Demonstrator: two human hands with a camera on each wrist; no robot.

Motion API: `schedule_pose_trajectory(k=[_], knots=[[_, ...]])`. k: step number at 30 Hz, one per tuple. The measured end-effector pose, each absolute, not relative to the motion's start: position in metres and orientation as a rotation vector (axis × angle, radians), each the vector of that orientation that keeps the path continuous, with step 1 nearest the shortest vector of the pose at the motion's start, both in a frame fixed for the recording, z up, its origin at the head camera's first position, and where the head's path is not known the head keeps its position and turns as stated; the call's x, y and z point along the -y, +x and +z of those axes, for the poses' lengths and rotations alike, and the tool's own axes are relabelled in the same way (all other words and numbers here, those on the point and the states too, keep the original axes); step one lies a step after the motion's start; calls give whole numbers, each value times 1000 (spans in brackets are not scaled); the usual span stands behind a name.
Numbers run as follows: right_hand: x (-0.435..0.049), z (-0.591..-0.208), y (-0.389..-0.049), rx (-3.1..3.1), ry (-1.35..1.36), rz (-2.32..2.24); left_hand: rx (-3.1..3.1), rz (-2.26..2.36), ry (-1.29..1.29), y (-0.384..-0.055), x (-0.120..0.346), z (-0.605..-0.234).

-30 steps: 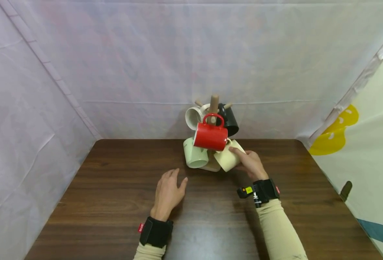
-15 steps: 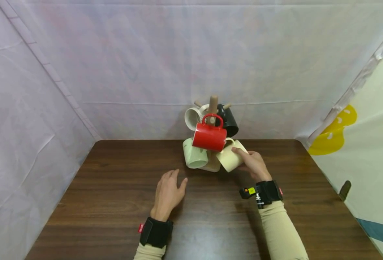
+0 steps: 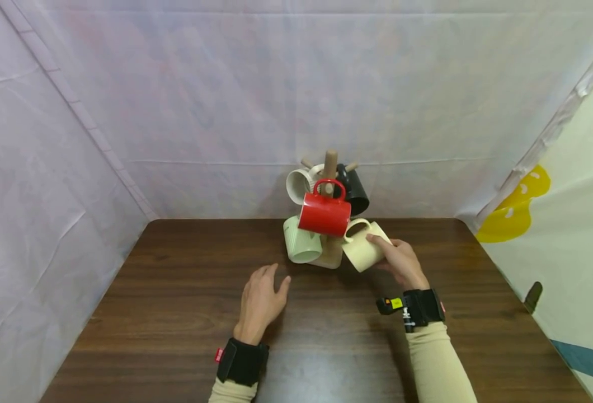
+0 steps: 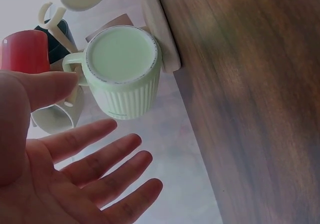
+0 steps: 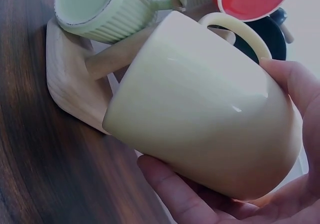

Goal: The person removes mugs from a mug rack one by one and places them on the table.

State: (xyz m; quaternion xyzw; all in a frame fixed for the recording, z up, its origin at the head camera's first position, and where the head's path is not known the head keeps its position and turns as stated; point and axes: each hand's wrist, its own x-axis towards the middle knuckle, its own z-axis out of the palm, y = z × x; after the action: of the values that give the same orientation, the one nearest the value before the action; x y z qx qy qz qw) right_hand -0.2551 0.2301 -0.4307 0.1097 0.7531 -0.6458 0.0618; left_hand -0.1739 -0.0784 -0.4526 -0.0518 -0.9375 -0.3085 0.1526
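Observation:
My right hand [image 3: 399,262] grips a cream mug [image 3: 366,247] by its body, thumb on one side and fingers on the other. The mug is tilted, its handle [image 5: 237,27] toward the wooden mug tree [image 3: 330,162]; a peg tip shows within the handle's loop in the right wrist view. On the tree hang a red mug [image 3: 325,214] in front, a pale green ribbed mug [image 4: 125,72] low on the left, a white mug [image 3: 299,186] and a black mug [image 3: 357,193] higher up. My left hand [image 3: 261,302], fingers spread and holding nothing, is over the table left of the tree.
The tree's wooden base [image 5: 70,79] stands near the back edge of a dark wood table [image 3: 175,313]. White cloth [image 3: 216,101] hangs behind and at the left; a patterned cloth [image 3: 568,268] hangs at the right.
My right hand has drawn the cream mug to the right and slightly toward me, so more of its handle shows beside the red mug. The left hand has stayed in place.

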Motion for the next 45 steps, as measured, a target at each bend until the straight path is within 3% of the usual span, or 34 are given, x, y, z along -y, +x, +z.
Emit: schedule_pose_trajectory(k=[24,45], knots=[[-220,-420,-220,-2408,298,-1835,2674,-960,-174,-173,74,-451],[-200,-425,-210,-2511,230,-1680,2707,-1047,-192,-173,70,-446]])
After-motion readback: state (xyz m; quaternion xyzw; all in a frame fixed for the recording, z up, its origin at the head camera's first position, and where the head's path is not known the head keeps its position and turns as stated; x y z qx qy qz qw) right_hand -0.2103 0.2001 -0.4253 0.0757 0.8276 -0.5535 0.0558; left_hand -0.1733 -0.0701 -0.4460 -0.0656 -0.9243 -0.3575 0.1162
